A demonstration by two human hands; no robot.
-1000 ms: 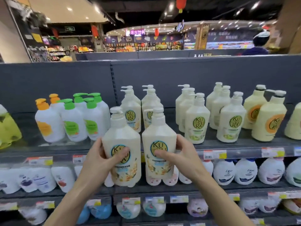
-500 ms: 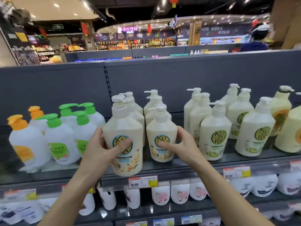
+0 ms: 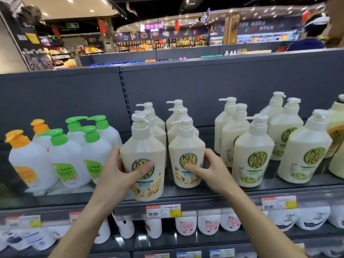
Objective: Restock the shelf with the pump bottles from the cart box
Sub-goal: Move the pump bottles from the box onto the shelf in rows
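grey metal shelf (image 3: 214,194) bears two smooth cream plastic pump bottles (image 3: 143,164), both gripped.

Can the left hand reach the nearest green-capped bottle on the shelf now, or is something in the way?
Probably not yet. The left hand is wrapped around a cream pump bottle, so it is not free. The path itself looks open: the green-capped bottle stands just beside that hand, with nothing between them.

Cream bottle (image 3: 337,138), 3 o'clock: cut by frame edge. Left bottle (image 3: 144,164) label: partly covered by thumb. Price tag (image 3: 163,210) print: too small to read. Lower-shelf bottles (image 3: 188,225): tops hidden.
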